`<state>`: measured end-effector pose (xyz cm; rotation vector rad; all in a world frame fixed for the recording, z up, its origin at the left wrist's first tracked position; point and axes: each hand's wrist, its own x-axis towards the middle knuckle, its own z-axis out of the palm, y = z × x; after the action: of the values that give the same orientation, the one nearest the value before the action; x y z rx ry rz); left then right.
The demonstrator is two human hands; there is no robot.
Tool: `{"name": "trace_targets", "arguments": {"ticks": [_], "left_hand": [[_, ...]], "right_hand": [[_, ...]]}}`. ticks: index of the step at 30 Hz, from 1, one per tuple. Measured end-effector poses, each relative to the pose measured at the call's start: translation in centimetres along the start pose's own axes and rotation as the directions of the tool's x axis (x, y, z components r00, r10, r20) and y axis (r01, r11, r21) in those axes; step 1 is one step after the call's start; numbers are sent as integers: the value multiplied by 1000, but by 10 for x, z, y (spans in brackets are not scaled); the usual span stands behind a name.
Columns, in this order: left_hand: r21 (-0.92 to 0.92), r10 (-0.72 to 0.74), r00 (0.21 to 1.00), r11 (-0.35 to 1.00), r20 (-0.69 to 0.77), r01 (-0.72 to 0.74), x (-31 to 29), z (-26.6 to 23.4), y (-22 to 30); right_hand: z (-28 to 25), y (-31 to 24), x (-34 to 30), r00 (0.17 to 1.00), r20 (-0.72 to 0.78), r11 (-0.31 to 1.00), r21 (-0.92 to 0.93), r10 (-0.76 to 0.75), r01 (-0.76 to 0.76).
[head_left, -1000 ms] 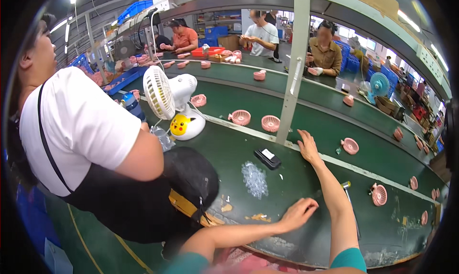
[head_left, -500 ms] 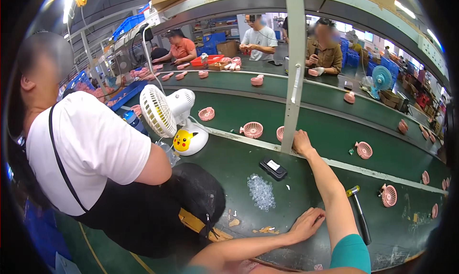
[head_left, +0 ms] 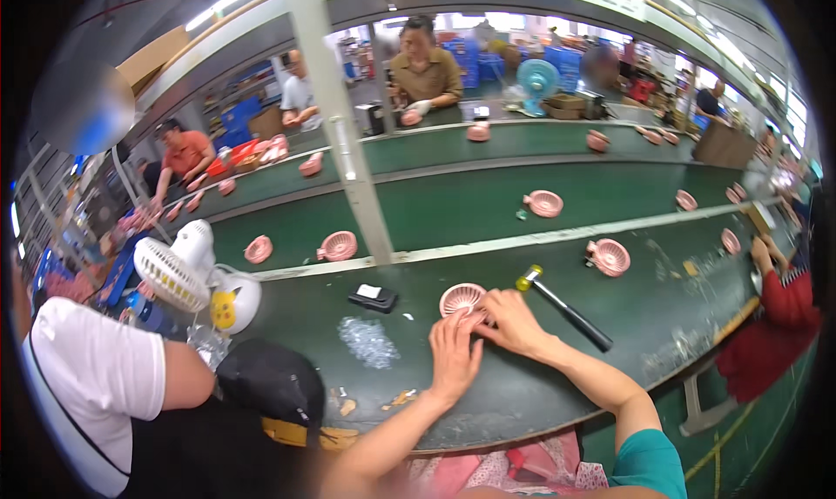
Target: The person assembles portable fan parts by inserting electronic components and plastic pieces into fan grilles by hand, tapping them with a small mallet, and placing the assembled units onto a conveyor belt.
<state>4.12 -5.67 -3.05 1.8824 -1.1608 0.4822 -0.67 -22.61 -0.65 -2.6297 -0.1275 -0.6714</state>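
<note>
A pink round fan housing (head_left: pixel 460 298) with a slotted grille rests on the dark green table in front of me. My left hand (head_left: pixel 455 357) grips its near side, fingers bent over the edge. From the right, my right hand (head_left: pixel 512 322) has its fingers closed on the same part, close against the left fingertips. What lies under the fingers is hidden. Right of the hands lies a hammer (head_left: pixel 570 307) with a yellow head and black handle. To the left are a heap of small clear plastic pieces (head_left: pixel 367 340) and a black case (head_left: pixel 374 298) with a white label.
Beyond a pale rail, the green conveyor (head_left: pixel 453 212) carries several pink housings. Another housing (head_left: pixel 609 257) sits on the table at right. A metal post (head_left: pixel 348 151) rises from the rail. A white fan (head_left: pixel 178 268), a black bag (head_left: pixel 270 381) and a co-worker's arm are at left.
My right hand has come back from beside the post, and a pink housing is now in front of me. The left hand has moved up to it. My view has swung right.
</note>
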Motion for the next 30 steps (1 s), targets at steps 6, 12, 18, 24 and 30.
{"name": "trace_targets", "arguments": {"ticks": [6,12,18,24,30], "left_hand": [[-33,119,956,993,269,-114,-5,4,-5],[-42,176,949,984,261,-171,-4,5,1],[-51,166,946,986,278,-158,-1,11,3],[-15,128,960,992,250,-128,-5,3,2],[-34,127,960,992,248,-123,-6,6,3]], "right_hand": [[-23,-10,-53,994,108,963,270,-19,-11],[-75,58,-64,923,-384,986,-143,26,-87],[-121,161,-107,758,-453,615,-449,468,-648],[-135,118,-106,846,-259,849,-138,466,-510],[-179,83,-106,704,570,369,601,424,-709]]}}
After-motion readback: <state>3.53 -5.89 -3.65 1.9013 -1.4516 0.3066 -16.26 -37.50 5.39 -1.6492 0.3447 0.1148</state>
